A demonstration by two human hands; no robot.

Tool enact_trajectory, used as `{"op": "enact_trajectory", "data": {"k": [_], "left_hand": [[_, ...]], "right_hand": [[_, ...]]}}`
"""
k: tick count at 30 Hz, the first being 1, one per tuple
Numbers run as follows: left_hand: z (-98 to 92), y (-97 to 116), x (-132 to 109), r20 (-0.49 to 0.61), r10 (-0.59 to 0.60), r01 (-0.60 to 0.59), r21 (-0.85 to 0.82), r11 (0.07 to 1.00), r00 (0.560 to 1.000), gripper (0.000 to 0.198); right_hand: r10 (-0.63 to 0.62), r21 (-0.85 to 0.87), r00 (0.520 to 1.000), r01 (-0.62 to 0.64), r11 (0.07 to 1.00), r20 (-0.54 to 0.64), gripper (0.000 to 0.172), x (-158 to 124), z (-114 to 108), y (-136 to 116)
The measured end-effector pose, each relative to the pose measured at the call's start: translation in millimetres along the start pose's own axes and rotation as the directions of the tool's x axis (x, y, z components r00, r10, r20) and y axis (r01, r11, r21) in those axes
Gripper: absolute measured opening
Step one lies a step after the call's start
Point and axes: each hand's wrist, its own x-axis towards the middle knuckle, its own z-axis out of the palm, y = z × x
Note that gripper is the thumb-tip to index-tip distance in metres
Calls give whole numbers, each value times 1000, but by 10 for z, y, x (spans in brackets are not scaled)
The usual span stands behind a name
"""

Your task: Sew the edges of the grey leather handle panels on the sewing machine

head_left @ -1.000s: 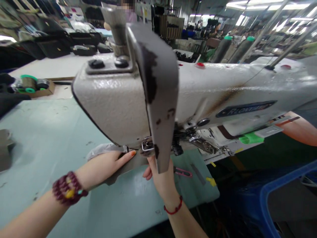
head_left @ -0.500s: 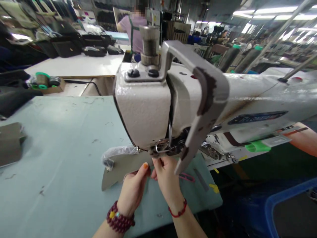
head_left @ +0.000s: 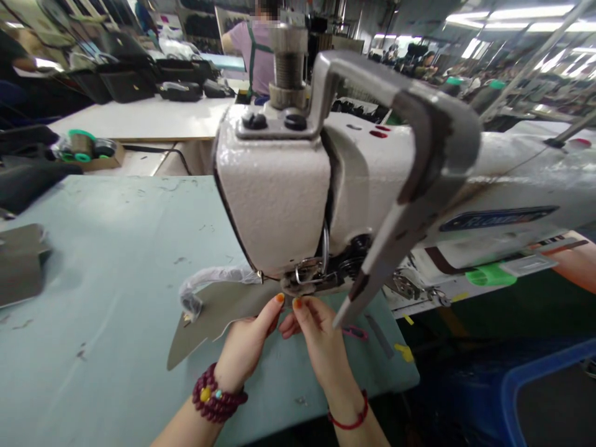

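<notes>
A grey-brown fabric panel (head_left: pixel 218 310) lies partly under the head of a white sewing machine (head_left: pixel 272 198). Along the panel's far side runs a strip wrapped in clear plastic (head_left: pixel 218 274). My left hand (head_left: pixel 249 338) pinches the panel's near edge just below the needle area, thumb on top. Close beside it, my right hand (head_left: pixel 314 329) is closed at the same edge, thumb and fingertips together on the material. The machine head hides the needle and the far part of the panel.
A pink-handled tool (head_left: pixel 354 333) and a grey strip (head_left: pixel 379 336) lie right of my hands. Another grey-brown piece (head_left: pixel 21 264) rests at the table's left. A metal guard (head_left: pixel 419 149) juts from the machine. A blue bin (head_left: pixel 512 397) stands lower right. A person (head_left: pixel 256 56) works behind.
The panel and its plastic-wrapped strip have shifted left and turned slightly. My right thumb now shows at the edge beside the left one. The view has moved a little.
</notes>
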Motion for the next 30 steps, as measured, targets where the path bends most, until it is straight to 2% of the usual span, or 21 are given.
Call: {"op": "enact_trajectory", "data": {"k": [6, 14, 19, 24, 30], "left_hand": [[-24, -7, 6, 101, -101, 108, -58, 992, 990, 43], [-44, -10, 29, 109, -82, 87, -43, 995, 991, 43], [-11, 35, 56, 124, -36, 47, -83, 995, 992, 40], [31, 72, 113, 127, 12, 4, -129, 992, 992, 35], [65, 132, 131, 103, -24, 41, -171, 984, 994, 34]], "right_hand": [[40, 83, 999, -38, 996, -23, 32, 1, 33, 27], [42, 79, 998, -38, 996, -53, 34, 11, 56, 48], [47, 62, 995, -42, 997, -84, 34, 64, 86, 42], [36, -4, 992, -37, 999, -124, 40, 120, 136, 44], [27, 5, 992, -27, 1000, -125, 35, 92, 154, 32]]}}
